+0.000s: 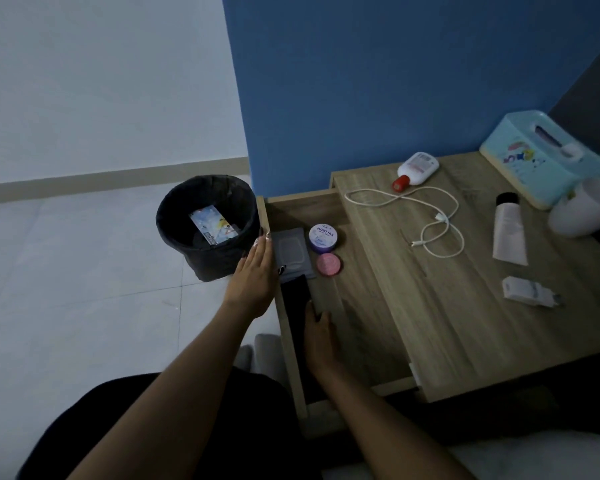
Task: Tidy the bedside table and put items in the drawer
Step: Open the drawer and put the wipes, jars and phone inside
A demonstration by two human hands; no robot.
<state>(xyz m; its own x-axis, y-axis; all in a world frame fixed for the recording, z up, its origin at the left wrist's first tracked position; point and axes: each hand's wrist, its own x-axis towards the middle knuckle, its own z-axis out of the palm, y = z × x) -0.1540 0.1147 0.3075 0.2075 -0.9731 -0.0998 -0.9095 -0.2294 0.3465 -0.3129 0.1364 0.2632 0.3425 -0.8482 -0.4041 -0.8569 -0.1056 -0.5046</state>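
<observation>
The wooden bedside table (465,306) has its drawer (361,323) pulled out to the left. Inside the drawer lie a grey wipes pack (290,249), a purple jar (323,238), a pink round tin (329,265) and a flat black item (293,299). My left hand (255,277) rests flat on the drawer's front edge, fingers straight. My right hand (321,336) is inside the drawer with its fingers on the black item. On the tabletop lie a white cable (437,220), a white bottle with a red cap (416,169), a white tube (508,230) and a white charger plug (529,292).
A black waste bin (207,226) with a wrapper inside stands on the tiled floor left of the drawer. A turquoise tissue box (537,157) and a white cup (589,206) sit at the table's back right, against the blue wall.
</observation>
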